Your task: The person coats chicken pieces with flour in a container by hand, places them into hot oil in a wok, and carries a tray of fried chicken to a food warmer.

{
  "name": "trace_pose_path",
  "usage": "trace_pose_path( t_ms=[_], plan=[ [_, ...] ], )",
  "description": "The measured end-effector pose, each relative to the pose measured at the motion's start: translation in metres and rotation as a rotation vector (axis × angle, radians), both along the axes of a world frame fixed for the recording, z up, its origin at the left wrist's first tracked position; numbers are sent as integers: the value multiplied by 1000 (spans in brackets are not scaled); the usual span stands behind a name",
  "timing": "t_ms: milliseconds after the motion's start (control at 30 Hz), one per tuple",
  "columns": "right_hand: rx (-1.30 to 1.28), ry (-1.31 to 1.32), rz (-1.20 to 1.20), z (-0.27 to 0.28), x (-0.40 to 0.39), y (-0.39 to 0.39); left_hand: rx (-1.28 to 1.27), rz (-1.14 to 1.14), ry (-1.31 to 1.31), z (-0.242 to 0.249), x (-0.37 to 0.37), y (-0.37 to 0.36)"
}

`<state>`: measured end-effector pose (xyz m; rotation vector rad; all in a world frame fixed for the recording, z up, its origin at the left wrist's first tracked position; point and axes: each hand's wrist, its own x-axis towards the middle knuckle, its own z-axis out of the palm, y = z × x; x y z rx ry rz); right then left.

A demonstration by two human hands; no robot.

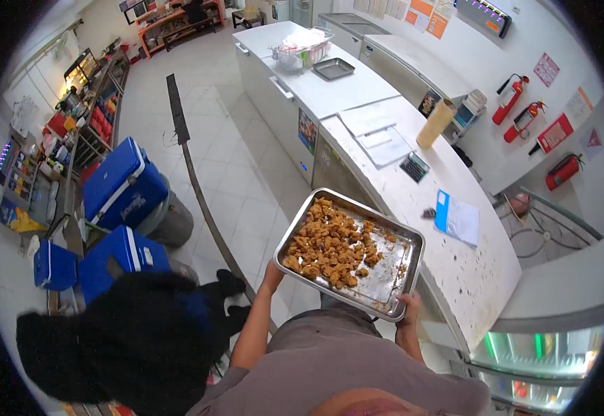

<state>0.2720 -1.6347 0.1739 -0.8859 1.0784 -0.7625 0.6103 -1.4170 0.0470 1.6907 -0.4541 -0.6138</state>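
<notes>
A rectangular steel tray (416,267) is held up in front of my body, slightly tilted in view. Brown, crumbly fried pieces (333,243) that look like breaded chicken are heaped over its left and middle, with crumbs scattered on the right. My left hand (272,277) grips the tray's near left corner, its fingers partly hidden beneath. At the near right corner, my right hand (409,308) is closed on the rim.
A white counter (447,277) at right bears papers (385,143), a calculator (414,167), a blue-and-white packet (458,218) and a film roll (436,123). Blue coolers (123,184) stand left. A large black shape (128,340) is beside me. A long strip (201,197) crosses the floor.
</notes>
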Motion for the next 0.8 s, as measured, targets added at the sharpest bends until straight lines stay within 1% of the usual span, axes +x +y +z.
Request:
trace_pose_path(
  t_ms=[33, 67, 100, 167, 200, 233, 267, 300, 333, 367, 400, 500, 533, 600, 667, 733, 767, 800],
  plan=[
    [-5, 35, 11, 0, 28, -20, 75, -2, 38, -10, 22, -7],
    [7, 11, 51, 1, 62, -43, 147, 10, 150, -22, 47, -12],
    [23, -8, 91, 10, 98, -61, 222, 20, 267, -47, 66, -8],
    [44, -13, 133, 25, 168, -94, 367, 97, 284, -108, 89, 23],
    [21, -10, 221, 5, 194, -121, 539, 78, 152, -132, 88, 47],
    [28, 24, 315, -10, 225, -147, 658, 63, 217, -142, 85, 71],
    [-46, 44, 418, -15, 260, -169, 747, 67, 314, -141, 85, 89],
    [-76, 31, 448, 5, 305, -179, 814, 88, 417, -134, 85, 106],
    [-10, -14, 428, 17, 346, -186, 850, 121, 502, -128, 86, 116],
    [-25, -45, 497, 24, 386, -199, 865, 156, 563, -119, 93, 119],
    [-40, -72, 564, 29, 423, -211, 886, 192, 632, -121, 98, 126],
    [-25, -3, 627, 71, 536, -217, 912, 279, 744, -115, 141, 115],
    [-31, -37, 693, 64, 571, -225, 905, 299, 767, -116, 160, 108],
    [-49, -111, 830, 29, 649, -237, 879, 337, 807, -120, 202, 94],
    [2, -141, 811, 7, 713, -231, 821, 367, 807, -130, 254, 81],
    [42, -123, 814, 25, 771, -208, 744, 408, 794, -134, 314, 70],
    [87, -44, 786, 33, 798, -200, 702, 432, 780, -134, 346, 64],
    [125, -10, 738, 27, 824, -196, 657, 462, 769, -136, 384, 57]
  ],
)
